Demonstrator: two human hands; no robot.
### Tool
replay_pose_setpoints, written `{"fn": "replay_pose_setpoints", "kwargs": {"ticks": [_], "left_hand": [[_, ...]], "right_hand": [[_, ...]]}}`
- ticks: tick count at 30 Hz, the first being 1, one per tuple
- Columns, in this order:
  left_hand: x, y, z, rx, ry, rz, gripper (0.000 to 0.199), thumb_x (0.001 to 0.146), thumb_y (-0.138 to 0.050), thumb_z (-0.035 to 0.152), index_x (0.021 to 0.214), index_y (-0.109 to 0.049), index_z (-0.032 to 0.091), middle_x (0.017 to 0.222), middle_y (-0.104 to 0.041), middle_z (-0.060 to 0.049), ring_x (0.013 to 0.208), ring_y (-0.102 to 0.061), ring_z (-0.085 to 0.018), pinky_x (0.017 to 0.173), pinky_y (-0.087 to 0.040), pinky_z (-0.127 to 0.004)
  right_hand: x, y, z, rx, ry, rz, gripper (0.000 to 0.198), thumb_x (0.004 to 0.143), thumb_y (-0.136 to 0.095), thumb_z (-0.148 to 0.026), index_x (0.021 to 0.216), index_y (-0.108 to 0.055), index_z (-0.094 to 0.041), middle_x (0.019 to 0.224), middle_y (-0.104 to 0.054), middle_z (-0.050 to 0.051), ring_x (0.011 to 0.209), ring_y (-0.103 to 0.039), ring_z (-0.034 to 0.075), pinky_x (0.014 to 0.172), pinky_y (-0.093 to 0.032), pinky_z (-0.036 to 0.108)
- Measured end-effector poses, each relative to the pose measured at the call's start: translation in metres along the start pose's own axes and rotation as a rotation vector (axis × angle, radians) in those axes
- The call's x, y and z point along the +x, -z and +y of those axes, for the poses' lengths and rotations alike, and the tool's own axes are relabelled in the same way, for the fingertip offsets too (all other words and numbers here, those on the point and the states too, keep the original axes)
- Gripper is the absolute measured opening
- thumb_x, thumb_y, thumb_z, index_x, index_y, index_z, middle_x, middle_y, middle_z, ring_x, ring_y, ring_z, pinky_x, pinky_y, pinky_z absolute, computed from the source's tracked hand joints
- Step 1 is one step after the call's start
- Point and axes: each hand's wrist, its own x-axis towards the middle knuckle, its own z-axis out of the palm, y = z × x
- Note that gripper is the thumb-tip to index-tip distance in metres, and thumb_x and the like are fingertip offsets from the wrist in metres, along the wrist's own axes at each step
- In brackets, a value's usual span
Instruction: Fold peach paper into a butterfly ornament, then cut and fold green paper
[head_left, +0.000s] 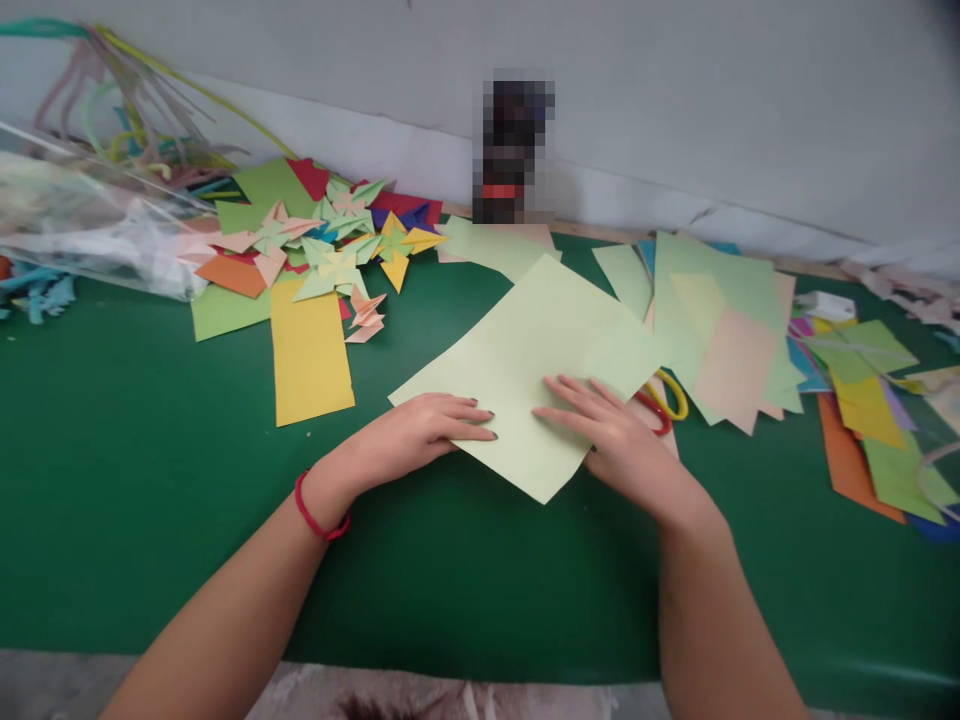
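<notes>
A large pale green sheet of paper (517, 370) lies in front of me, turned with one corner toward me. My left hand (420, 430) rests on its left edge, fingers stretched out over the surface. On the right part of the sheet, my right hand (600, 430) lies with its fingers spread; its thumb is hidden. Scissors with red and yellow handles (671, 395) show beside my right hand, their blades out of sight under the paper. A yellow paper rectangle (313, 350) lies to the left of the sheet.
Folded paper stars (345, 255) and coloured sheets are heaped at the back left, beside a clear plastic bag (97, 220). Pale green and peach sheets (720, 320) overlap at the right. Farther right are coloured scraps (877, 410). A blurred-out object (510, 150) stands against the wall.
</notes>
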Motion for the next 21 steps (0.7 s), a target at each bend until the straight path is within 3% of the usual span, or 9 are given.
{"fn": "replay_pose_setpoints", "kwargs": {"ticks": [7, 11, 13, 18, 21], "left_hand": [[-0.002, 0.000, 0.000, 0.033, 0.005, -0.066, 0.047, 0.087, -0.044, 0.005, 0.124, -0.056, 0.032, 0.138, -0.048, 0.000, 0.132, -0.037, -0.019, 0.110, -0.025, -0.041], [-0.003, 0.001, -0.001, 0.002, 0.018, -0.036, 0.060, 0.079, -0.043, -0.001, 0.128, -0.052, 0.031, 0.140, -0.047, -0.001, 0.131, -0.037, -0.019, 0.109, -0.028, -0.041], [-0.003, 0.001, -0.001, -0.035, 0.049, -0.004, 0.056, 0.079, -0.043, 0.001, 0.126, -0.054, 0.031, 0.138, -0.048, -0.001, 0.128, -0.042, -0.019, 0.107, -0.031, -0.039], [0.000, 0.003, 0.005, -0.130, 0.124, 0.087, 0.031, 0.090, -0.046, 0.023, 0.115, -0.063, 0.029, 0.124, -0.061, -0.001, 0.113, -0.055, -0.018, 0.099, -0.039, -0.032], [0.002, 0.003, 0.009, -0.165, 0.190, 0.138, 0.025, 0.090, -0.046, 0.029, 0.102, -0.068, 0.026, 0.104, -0.068, 0.000, 0.095, -0.061, -0.018, 0.085, -0.044, -0.028]], "right_hand": [[-0.003, -0.001, -0.001, 0.005, -0.035, -0.087, 0.076, 0.064, -0.038, 0.007, 0.133, -0.047, -0.025, 0.147, -0.034, 0.004, 0.136, -0.030, 0.021, 0.110, -0.030, 0.049], [-0.004, 0.001, -0.003, 0.051, -0.056, -0.099, 0.076, 0.064, -0.040, 0.005, 0.133, -0.047, -0.027, 0.147, -0.036, 0.003, 0.135, -0.032, 0.023, 0.105, -0.039, 0.049], [-0.003, 0.002, -0.003, 0.090, -0.058, -0.093, 0.073, 0.064, -0.040, 0.006, 0.128, -0.051, -0.027, 0.145, -0.040, 0.002, 0.132, -0.037, 0.023, 0.100, -0.044, 0.046], [-0.002, 0.009, -0.004, 0.247, -0.095, -0.028, 0.025, 0.083, -0.050, -0.013, 0.099, -0.065, -0.024, 0.126, -0.059, 0.003, 0.116, -0.055, 0.022, 0.094, -0.049, 0.040], [-0.003, 0.017, -0.005, 0.334, -0.153, -0.049, 0.019, 0.088, -0.049, -0.030, 0.099, -0.064, -0.026, 0.110, -0.067, 0.002, 0.102, -0.062, 0.021, 0.084, -0.052, 0.035]]}}
